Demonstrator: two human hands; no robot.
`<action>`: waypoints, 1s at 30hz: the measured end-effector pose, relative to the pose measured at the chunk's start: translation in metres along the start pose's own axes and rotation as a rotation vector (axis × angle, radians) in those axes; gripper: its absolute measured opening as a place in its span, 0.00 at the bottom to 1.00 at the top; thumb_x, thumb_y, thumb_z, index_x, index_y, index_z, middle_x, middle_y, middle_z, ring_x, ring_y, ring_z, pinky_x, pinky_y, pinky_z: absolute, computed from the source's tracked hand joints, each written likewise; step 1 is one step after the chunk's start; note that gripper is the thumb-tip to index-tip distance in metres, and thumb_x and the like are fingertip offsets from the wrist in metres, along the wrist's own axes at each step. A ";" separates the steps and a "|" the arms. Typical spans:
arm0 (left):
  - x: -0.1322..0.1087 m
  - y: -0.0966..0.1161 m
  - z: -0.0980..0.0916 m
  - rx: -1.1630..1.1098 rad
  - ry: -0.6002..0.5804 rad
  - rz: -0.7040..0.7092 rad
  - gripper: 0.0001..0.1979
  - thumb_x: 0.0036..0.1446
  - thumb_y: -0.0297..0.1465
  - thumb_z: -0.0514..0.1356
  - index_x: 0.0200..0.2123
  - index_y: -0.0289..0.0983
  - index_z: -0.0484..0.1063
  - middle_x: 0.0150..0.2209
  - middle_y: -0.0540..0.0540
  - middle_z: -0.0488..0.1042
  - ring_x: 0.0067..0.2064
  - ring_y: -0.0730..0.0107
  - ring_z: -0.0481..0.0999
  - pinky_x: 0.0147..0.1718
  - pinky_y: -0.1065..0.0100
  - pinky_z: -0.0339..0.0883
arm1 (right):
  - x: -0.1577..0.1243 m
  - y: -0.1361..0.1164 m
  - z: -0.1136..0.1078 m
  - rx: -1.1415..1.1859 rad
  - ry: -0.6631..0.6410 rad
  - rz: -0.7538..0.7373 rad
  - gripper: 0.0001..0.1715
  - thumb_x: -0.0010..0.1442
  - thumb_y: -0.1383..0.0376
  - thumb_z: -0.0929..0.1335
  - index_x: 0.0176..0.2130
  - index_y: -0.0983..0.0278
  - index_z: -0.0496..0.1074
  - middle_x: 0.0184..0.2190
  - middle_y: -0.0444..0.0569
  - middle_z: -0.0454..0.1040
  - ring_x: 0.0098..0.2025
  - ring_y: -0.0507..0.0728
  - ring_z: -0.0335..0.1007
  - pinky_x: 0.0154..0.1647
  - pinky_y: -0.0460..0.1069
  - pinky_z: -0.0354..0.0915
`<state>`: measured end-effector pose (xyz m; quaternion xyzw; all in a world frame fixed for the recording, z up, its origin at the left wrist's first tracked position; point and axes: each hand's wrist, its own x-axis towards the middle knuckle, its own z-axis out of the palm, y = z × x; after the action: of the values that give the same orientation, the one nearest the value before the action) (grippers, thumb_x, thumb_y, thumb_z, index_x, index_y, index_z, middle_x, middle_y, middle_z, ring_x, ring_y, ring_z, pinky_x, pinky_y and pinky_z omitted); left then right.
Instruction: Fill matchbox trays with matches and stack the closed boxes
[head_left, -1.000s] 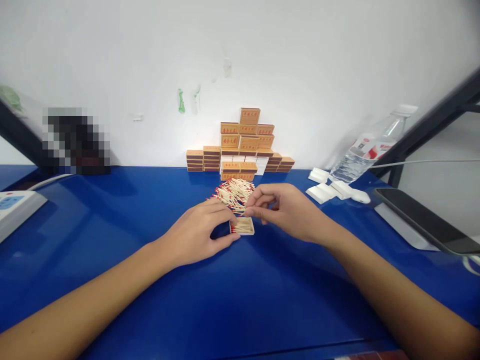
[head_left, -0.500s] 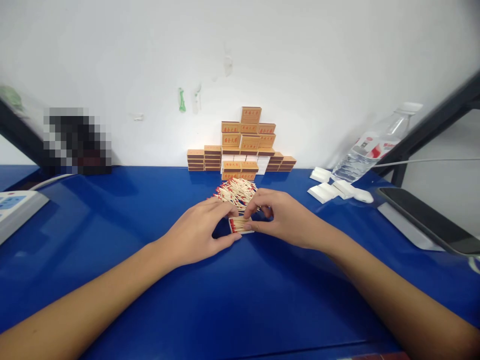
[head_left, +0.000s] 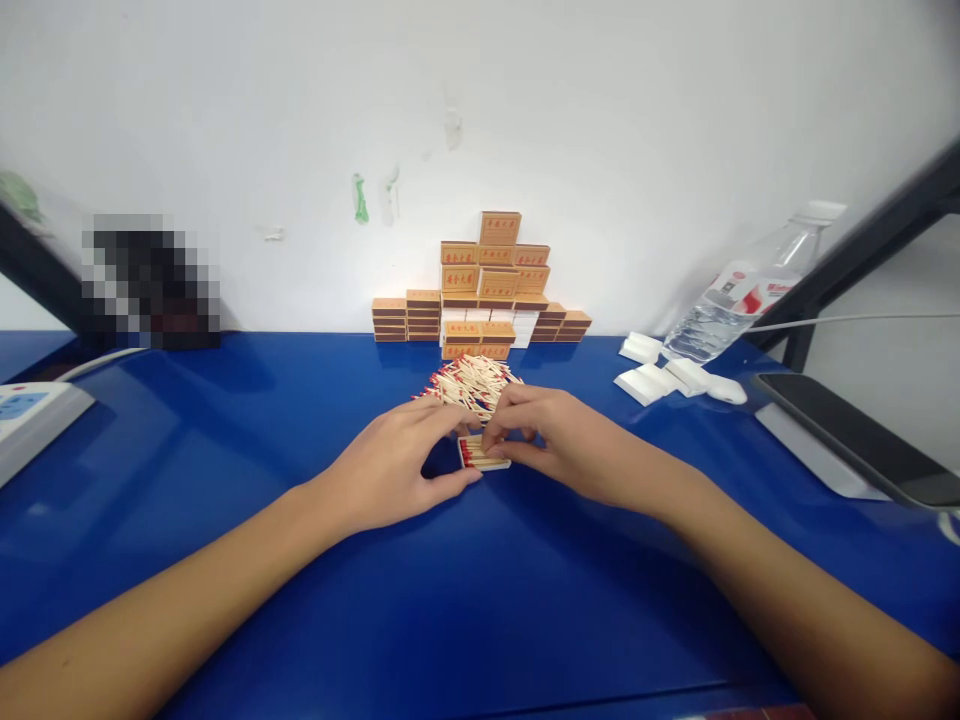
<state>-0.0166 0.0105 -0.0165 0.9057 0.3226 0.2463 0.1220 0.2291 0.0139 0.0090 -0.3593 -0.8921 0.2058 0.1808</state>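
A small white matchbox tray (head_left: 495, 466) lies on the blue table with a row of matches (head_left: 472, 455) in it, red heads to the left. My left hand (head_left: 401, 458) curves round the tray's left end, thumb at the near side and fingers at the far side. Over the right part of the tray, my right hand (head_left: 544, 435) has thumb and fingertips pinched together at the matches; the exact contact is hidden. Just beyond both hands spreads a heap of loose matches (head_left: 469, 382), some of it covered by my fingers.
Behind the heap, stacked matchboxes (head_left: 499, 285) stand against the wall. To the right are several white pieces (head_left: 649, 384), a leaning water bottle (head_left: 731, 300) and a black phone (head_left: 862, 435) on a white support. A white power strip (head_left: 37, 420) lies at the left edge.
My right thumb and fingers have drawn closer together and shifted slightly left over the tray, showing more of its near edge. My left hand stays at the tray's left end.
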 end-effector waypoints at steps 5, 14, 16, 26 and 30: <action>0.000 0.000 0.001 -0.017 0.022 -0.003 0.19 0.64 0.37 0.66 0.56 0.41 0.71 0.48 0.45 0.79 0.50 0.59 0.79 0.50 0.56 0.75 | 0.000 0.009 -0.013 -0.102 0.181 0.103 0.08 0.70 0.63 0.68 0.39 0.60 0.79 0.35 0.48 0.76 0.34 0.55 0.68 0.35 0.50 0.60; -0.001 0.001 0.000 -0.005 0.018 0.023 0.16 0.65 0.37 0.65 0.53 0.39 0.74 0.49 0.44 0.80 0.50 0.58 0.79 0.51 0.54 0.75 | 0.000 0.032 -0.024 -0.311 0.163 0.369 0.07 0.64 0.61 0.71 0.36 0.62 0.78 0.36 0.49 0.78 0.34 0.57 0.69 0.35 0.52 0.59; -0.001 0.001 0.000 -0.007 0.019 0.018 0.16 0.65 0.37 0.65 0.54 0.39 0.74 0.49 0.43 0.80 0.50 0.58 0.79 0.51 0.54 0.75 | 0.002 0.032 -0.016 -0.274 0.181 0.344 0.06 0.64 0.62 0.71 0.37 0.61 0.77 0.37 0.49 0.78 0.35 0.56 0.70 0.35 0.51 0.60; 0.000 0.000 0.001 0.003 0.009 0.004 0.17 0.65 0.38 0.65 0.54 0.40 0.74 0.49 0.43 0.80 0.51 0.56 0.79 0.51 0.53 0.75 | 0.002 0.039 -0.007 -0.240 0.108 0.344 0.05 0.64 0.65 0.69 0.35 0.61 0.76 0.34 0.48 0.77 0.33 0.56 0.71 0.35 0.51 0.61; 0.000 0.000 0.000 0.005 0.008 0.008 0.16 0.65 0.38 0.65 0.54 0.40 0.74 0.50 0.43 0.80 0.52 0.56 0.79 0.52 0.53 0.75 | -0.002 0.041 -0.011 -0.207 0.082 0.349 0.07 0.66 0.63 0.69 0.35 0.62 0.75 0.32 0.48 0.77 0.32 0.57 0.70 0.34 0.51 0.60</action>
<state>-0.0166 0.0101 -0.0167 0.9064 0.3199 0.2497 0.1174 0.2585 0.0424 -0.0029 -0.5330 -0.8247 0.1266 0.1405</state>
